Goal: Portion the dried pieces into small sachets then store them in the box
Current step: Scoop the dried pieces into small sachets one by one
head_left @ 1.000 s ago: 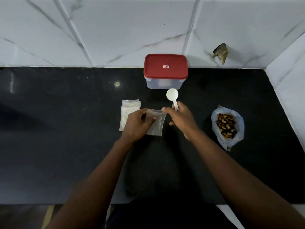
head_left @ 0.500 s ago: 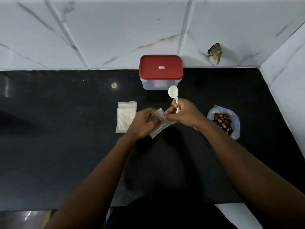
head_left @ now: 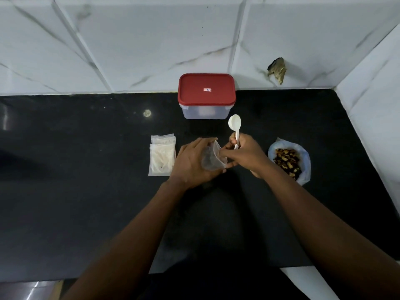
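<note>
My left hand (head_left: 191, 163) holds a small clear sachet (head_left: 212, 158) above the black counter, fingers curled around its side. My right hand (head_left: 244, 154) grips the handle of a white plastic spoon (head_left: 234, 124), bowl pointing away and empty, while its fingertips pinch the sachet's mouth. A stack of empty sachets (head_left: 162, 158) lies flat just left of my left hand. To the right, an open plastic bag of brown dried pieces (head_left: 286, 161) sits on the counter. The clear box with a red lid (head_left: 206, 95) stands shut at the back against the wall.
The black counter (head_left: 86, 191) ends at a white tiled wall behind and another wall on the right. A dark chipped patch (head_left: 277, 69) marks the back wall. The counter's front edge runs below my forearms.
The sachet has gone from flat between both hands to tilted and opened at its mouth in my left hand. My right hand still holds the spoon, which sits a little more upright.
</note>
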`<state>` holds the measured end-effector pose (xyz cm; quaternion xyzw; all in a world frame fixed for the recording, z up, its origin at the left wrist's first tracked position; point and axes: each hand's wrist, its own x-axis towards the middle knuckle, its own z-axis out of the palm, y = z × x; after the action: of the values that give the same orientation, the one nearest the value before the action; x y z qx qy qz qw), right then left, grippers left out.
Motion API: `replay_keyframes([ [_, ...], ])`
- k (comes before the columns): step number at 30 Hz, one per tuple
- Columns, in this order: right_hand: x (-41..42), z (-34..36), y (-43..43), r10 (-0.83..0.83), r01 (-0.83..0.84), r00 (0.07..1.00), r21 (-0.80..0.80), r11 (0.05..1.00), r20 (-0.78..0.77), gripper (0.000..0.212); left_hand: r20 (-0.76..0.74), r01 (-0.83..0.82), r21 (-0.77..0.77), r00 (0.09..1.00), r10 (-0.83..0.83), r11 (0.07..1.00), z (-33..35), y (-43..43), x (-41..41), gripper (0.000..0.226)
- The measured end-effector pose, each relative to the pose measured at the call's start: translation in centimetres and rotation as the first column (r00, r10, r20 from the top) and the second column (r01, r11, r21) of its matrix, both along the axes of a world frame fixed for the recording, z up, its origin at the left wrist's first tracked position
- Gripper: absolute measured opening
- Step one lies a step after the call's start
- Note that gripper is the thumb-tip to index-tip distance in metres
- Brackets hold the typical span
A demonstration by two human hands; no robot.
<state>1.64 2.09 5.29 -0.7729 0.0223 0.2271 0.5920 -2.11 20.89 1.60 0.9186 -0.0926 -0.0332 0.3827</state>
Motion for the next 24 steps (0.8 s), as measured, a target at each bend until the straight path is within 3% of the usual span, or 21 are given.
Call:
replay_keyframes([
  [10, -0.6, 0.2, -1.5, -0.001, 0.008, 0.995, 0.07, 0.997, -0.1, 0.046, 0.086, 0.109, -0.042, 0.991, -0.105, 0.993, -0.8, -2.0, 0.1, 0.073],
  [21, -1.4, 0.6, -3.3, 0.01, -0.009, 0.997, 0.01, 1.0, -0.077, 0.04, 0.082, 0.083, -0.14, 0.994, -0.073, 0.987, -0.3, -4.0, -0.3, 0.051],
  [24, -1.7, 0.4, -3.7, -0.037, 0.035, 0.998, -0.038, 0.999, -0.049, 0.037, 0.097, 0.083, -0.152, 0.993, -0.068, 0.985, 0.0, -4.7, -0.4, 0.054],
])
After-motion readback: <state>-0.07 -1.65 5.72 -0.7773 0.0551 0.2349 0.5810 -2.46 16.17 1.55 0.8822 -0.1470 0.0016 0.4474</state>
